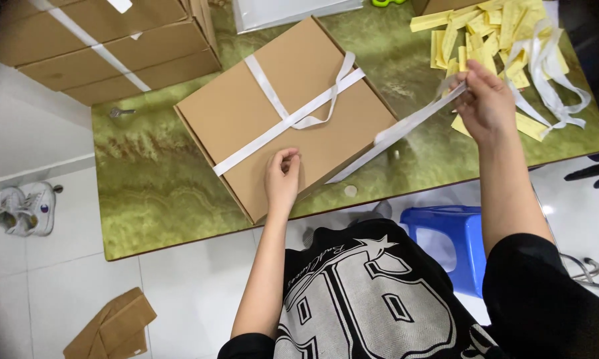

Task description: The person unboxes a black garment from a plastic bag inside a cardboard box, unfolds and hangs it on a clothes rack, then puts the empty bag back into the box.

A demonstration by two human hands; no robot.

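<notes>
currently a flat brown cardboard box point(293, 113) is seen lying on the green marbled table point(153, 193), turned at an angle, near the table's near edge. a white ribbon point(283, 123) is crossed over its lid, with a loose loop just right of the crossing. the left hand point(283, 176) is rested on the near part of the lid, fingers curled together, fingertips pressed just below the ribbon; whether any ribbon is pinched there cannot be told. the right hand point(487, 103) is held up to the right of the box, fingers pinched on a free ribbon end point(406, 129), which is drawn taut back toward the box's right side. a pile of yellow paper strips point(485, 40) and loose white ribbons point(552, 73) is seen just behind that hand. stacked cartons point(100, 46) are at far left. a blue stool point(446, 239) is below the table, white shoes point(23, 209) on the floor at left.
</notes>
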